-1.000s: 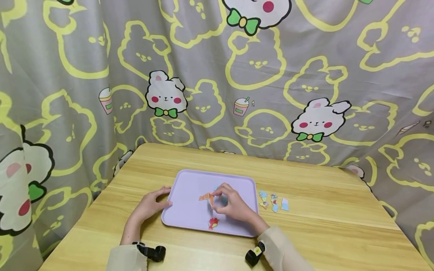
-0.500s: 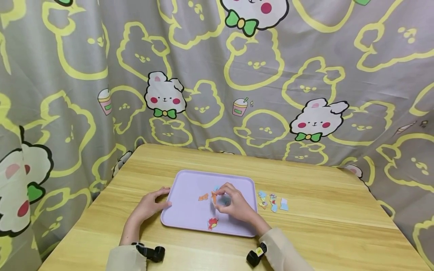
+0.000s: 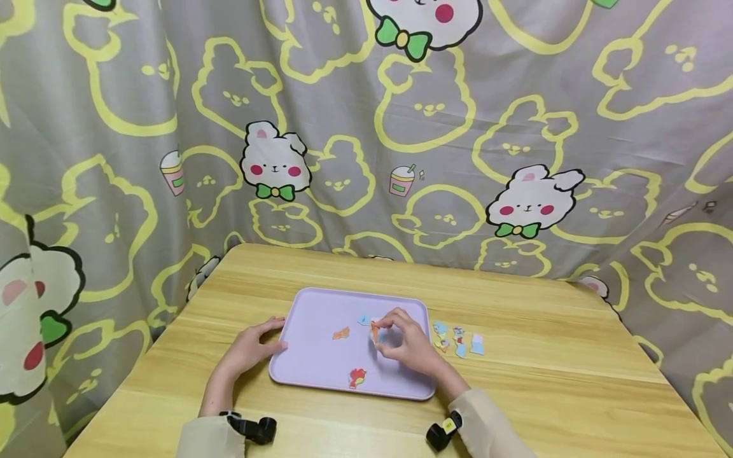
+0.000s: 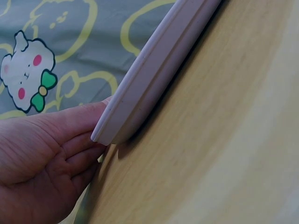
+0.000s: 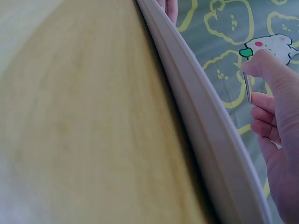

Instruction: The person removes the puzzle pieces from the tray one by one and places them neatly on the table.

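My right hand (image 3: 411, 343) pinches an orange puzzle piece (image 3: 375, 331) between thumb and fingers, above the right half of the lilac tray (image 3: 312, 359). In the right wrist view that thin piece (image 5: 248, 87) appears edge-on. Another orange puzzle piece (image 3: 341, 333) lies flat to its left. A light blue piece (image 3: 364, 320) sits just behind, and more pale pieces there are partly hidden by the hand. Toward the tray's front edge lies a red and yellow piece (image 3: 357, 378). My left hand (image 3: 247, 351) rests against the tray's left rim, its fingertips touching the side.
On the wooden table (image 3: 550, 362), right of the tray, lie several small colourful puzzle pieces (image 3: 460, 337) and a pink and blue piece (image 3: 478, 344). A patterned grey curtain (image 3: 343, 95) hangs behind the table and along its sides.
My right hand has drawn the pinched orange piece rightward, away from the other orange piece, which stays lying on the tray. The left hand keeps its place at the rim.
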### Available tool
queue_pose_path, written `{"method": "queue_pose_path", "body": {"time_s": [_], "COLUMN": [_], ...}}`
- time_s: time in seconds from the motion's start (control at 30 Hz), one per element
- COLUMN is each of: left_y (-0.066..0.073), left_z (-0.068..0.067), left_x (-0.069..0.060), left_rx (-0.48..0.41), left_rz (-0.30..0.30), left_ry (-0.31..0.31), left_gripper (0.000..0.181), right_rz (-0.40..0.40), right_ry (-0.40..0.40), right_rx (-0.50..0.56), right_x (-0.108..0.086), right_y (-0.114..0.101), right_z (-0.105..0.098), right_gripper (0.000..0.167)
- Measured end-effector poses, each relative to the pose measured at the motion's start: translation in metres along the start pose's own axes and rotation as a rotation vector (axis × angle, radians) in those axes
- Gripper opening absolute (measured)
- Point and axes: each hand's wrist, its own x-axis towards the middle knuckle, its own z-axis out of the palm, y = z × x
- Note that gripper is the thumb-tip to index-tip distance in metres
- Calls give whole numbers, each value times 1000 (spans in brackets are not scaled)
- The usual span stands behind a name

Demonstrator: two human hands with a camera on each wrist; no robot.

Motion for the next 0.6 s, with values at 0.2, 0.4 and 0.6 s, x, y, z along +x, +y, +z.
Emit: {"method": "queue_pose_path", "body": {"time_s": [0.2,0.4,0.6], "left_y": [0,-1,-1], "left_z": [0,-1,-1], "left_x": [0,0,0], "left_rx": [3,-4,-8], "left_rz": [-1,4,6], "left_ry": [-3,-3,-5], "left_gripper": [54,54,54], "right_rz": [23,86,134], "right_ry": [9,24,35], "right_rx": [-13,-49,-71], "right_x": [-5,-11,-19], "right_y": [6,7,10], "right_z": [-9,-19,-33], "right_gripper": [33,37,35]}}
